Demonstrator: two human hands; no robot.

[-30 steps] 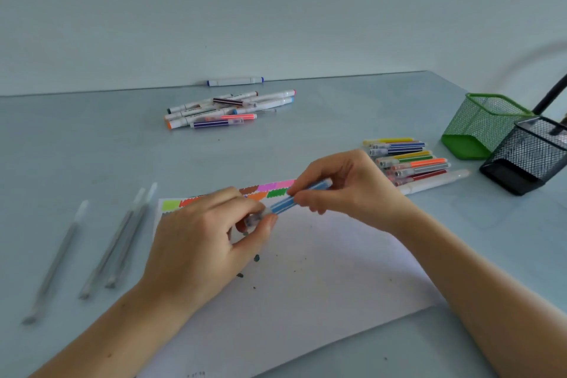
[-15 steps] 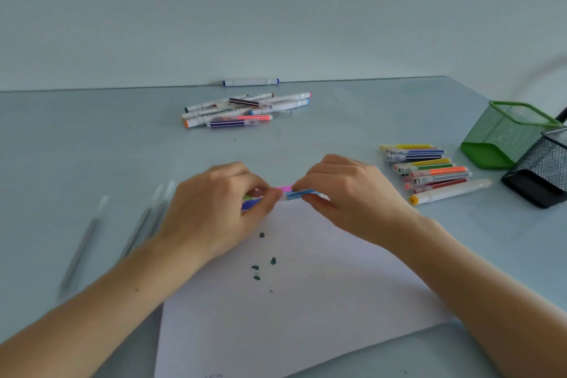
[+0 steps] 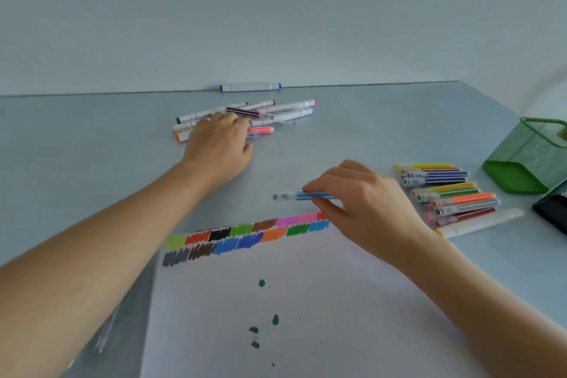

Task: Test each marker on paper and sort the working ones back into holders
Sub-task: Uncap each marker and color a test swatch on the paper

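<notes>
Pale grey-blue table (image 3: 92,163), matte, meeting a plain light wall (image 3: 276,9) along its far edge; the right table edge runs diagonally toward the viewer. One white marker with blue ends (image 3: 250,87) lies against the wall line. White paper sheet (image 3: 306,301) in the near centre, two rows of colour swatches (image 3: 245,236) along its far edge, a few dark green blots (image 3: 275,319) mid-sheet. Right hand (image 3: 365,205) holds a capped blue marker (image 3: 302,195) level, pinched between thumb and fingertips, just beyond the swatches. Left hand (image 3: 219,144) is stretched to the far pile of markers (image 3: 276,113), fingers curled down onto it; whether it grips one cannot be told. Row of coloured markers (image 3: 451,193) right of the paper. Green mesh holder (image 3: 530,156) and black holder (image 3: 552,209) at the right edge.
</notes>
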